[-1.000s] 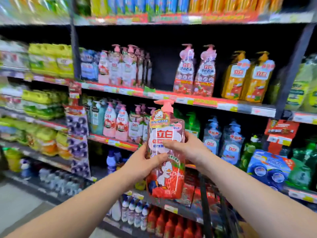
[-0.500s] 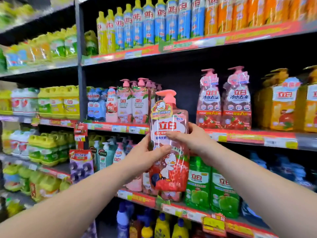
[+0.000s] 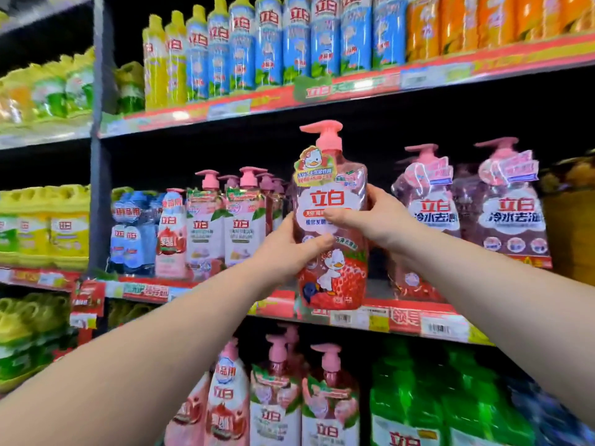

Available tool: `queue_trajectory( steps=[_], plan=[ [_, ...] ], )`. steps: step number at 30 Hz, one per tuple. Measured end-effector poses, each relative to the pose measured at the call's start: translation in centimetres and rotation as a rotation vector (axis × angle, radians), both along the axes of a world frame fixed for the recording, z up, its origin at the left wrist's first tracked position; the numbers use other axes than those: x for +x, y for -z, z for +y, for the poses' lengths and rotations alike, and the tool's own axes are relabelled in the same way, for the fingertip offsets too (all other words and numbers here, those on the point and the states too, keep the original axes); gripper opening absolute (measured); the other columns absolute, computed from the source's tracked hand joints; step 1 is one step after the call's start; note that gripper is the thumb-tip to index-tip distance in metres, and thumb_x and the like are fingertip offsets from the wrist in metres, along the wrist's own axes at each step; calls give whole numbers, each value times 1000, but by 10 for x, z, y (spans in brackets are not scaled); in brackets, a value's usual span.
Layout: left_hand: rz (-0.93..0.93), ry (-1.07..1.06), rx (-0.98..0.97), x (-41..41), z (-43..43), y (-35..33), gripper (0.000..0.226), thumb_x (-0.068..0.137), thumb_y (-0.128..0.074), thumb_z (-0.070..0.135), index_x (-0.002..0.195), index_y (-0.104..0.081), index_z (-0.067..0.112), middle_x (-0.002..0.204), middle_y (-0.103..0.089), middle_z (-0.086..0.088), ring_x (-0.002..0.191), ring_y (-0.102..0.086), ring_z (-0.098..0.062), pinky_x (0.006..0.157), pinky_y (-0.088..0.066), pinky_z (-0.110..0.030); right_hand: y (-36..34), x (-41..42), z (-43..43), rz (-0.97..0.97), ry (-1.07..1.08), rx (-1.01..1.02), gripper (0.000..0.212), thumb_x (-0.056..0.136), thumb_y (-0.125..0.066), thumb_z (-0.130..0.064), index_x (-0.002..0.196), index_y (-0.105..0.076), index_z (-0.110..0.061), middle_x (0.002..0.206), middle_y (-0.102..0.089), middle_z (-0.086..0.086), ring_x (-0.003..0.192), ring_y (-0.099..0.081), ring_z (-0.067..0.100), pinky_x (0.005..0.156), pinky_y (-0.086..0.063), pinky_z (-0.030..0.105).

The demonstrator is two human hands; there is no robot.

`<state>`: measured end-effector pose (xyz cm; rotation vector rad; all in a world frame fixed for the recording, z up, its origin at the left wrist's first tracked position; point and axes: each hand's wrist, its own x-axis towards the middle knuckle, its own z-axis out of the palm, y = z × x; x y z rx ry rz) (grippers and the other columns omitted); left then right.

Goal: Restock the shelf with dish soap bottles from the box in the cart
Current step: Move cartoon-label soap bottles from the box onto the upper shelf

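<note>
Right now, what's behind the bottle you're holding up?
A dark gap on the shelf, between white-label bottles and bagged bottles. The held bottle hides whether stock sits deeper.

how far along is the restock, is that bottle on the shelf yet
Not yet. Both the left hand and right hand grip the strawberry dish soap bottle, upright, in front of the gap on the middle shelf, between the white-label pump bottles and the wrapped pink pump bottles. Left: set it in the gap and let go. The box and cart are out of view, so the remaining stock is unknown.
</note>
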<state>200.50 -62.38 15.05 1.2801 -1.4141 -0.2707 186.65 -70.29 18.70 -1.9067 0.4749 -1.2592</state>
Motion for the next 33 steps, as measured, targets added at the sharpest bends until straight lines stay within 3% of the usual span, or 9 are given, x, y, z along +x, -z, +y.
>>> queue_trajectory(
  steps=[3, 6, 12, 16, 21, 23, 26, 29, 33],
  plan=[
    [-20, 19, -9, 18, -27, -10, 47, 85, -67, 31, 127, -45, 29, 119, -64, 1, 103, -63, -18, 90, -52, -35, -6, 14, -17, 0, 63, -44, 60, 70, -83, -23, 122, -55, -15, 110, -69, -2, 89, -67, 8, 65, -53, 17],
    [-47, 62, -16, 34, -52, -17, 52, 84, -69, 31, 129, -43, 31, 122, -63, 2, 109, -61, -18, 100, -48, -40, -10, 27, -36, 5, 122, -60, 62, 70, -83, -22, 124, -53, -16, 113, -68, -1, 95, -66, 13, 72, -54, 22],
    [11, 169, -12, 63, -100, -25, 54, 81, -72, 22, 128, -46, 24, 118, -64, 0, 102, -63, -14, 85, -51, -23, -16, 50, -73, 7, 224, -97, 63, 71, -83, -20, 126, -53, -16, 115, -68, 0, 99, -66, 15, 77, -55, 25],
    [-7, 183, -11, 76, -125, -19, 54, 81, -73, 18, 129, -48, 17, 119, -64, -1, 101, -62, -13, 80, -49, -19, -6, 66, -104, 31, 281, -60, 68, 68, -85, -21, 127, -52, -16, 117, -67, 2, 104, -66, 18, 89, -56, 36],
    [-67, 110, 90, 89, -149, 5, 59, 77, -76, 29, 127, -46, 19, 122, -63, 0, 106, -62, -15, 92, -49, -29, 13, 81, -130, 57, 318, 22, 65, 69, -84, -21, 124, -50, -14, 115, -66, 1, 99, -65, 15, 70, -52, 21],
    [-169, 53, 103, 93, -152, 13, 65, 76, -75, 31, 131, -42, 19, 127, -61, 0, 111, -60, -17, 100, -46, -33, 16, 86, -138, 31, 319, 29, 67, 69, -84, -19, 125, -49, -12, 116, -65, 2, 98, -65, 16, 73, -52, 23],
    [-412, -37, 160, 96, -149, 24, 75, 82, -68, 35, 142, -27, 15, 135, -54, 0, 122, -54, -18, 100, -40, -23, 18, 93, -149, 41, 325, 30, 67, 71, -82, -15, 128, -46, -14, 116, -64, 2, 100, -62, 16, 80, -51, 26],
    [-564, -119, 204, 99, -145, 33, 78, 82, -66, 42, 143, -27, 13, 136, -54, -3, 123, -52, -20, 98, -42, -25, 18, 94, -156, 195, 262, 64, 91, 71, -81, -9, 141, -25, -19, 123, -59, 3, 111, -58, 19, 93, -49, 37],
    [-624, -178, 225, 104, -151, 36, 78, 82, -63, 47, 143, -27, 13, 126, -59, -5, 114, -57, -23, 93, -47, -31, 17, 93, -157, 363, 289, 93, 108, 71, -81, -10, 145, -5, -30, 128, -50, 2, 118, -51, 27, 76, -49, 47]
  ],
)
